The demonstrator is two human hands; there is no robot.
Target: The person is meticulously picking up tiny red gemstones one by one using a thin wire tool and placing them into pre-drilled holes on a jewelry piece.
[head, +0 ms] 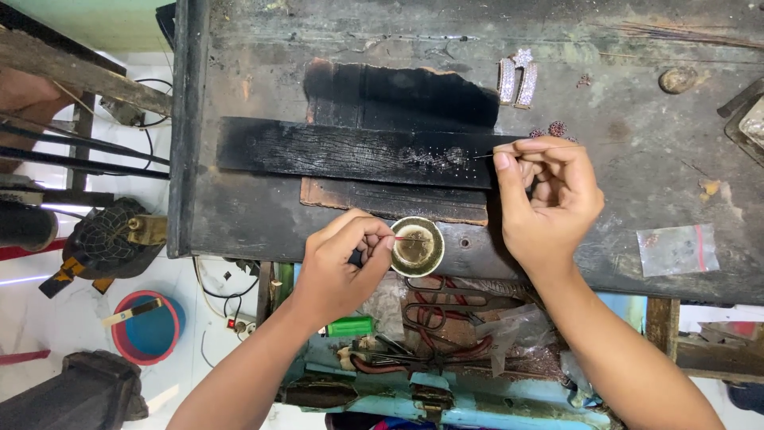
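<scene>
Two hands work over your scorched, grimy tabletop (637, 167). Your left hand (338, 267) pinches a thin red-tipped stick (410, 238) over the small brass bowl (416, 247) at the near edge. Your right hand (549, 199) pinches a fine wire (485, 155) above the charred wooden block (350, 151). A red basin (147, 326) sits on the white floor below.

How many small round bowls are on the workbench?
1. The brass bowl sits at the bench's near edge, beside the left hand, whose thin stick reaches over it. Others may be hidden under the hands.
</scene>
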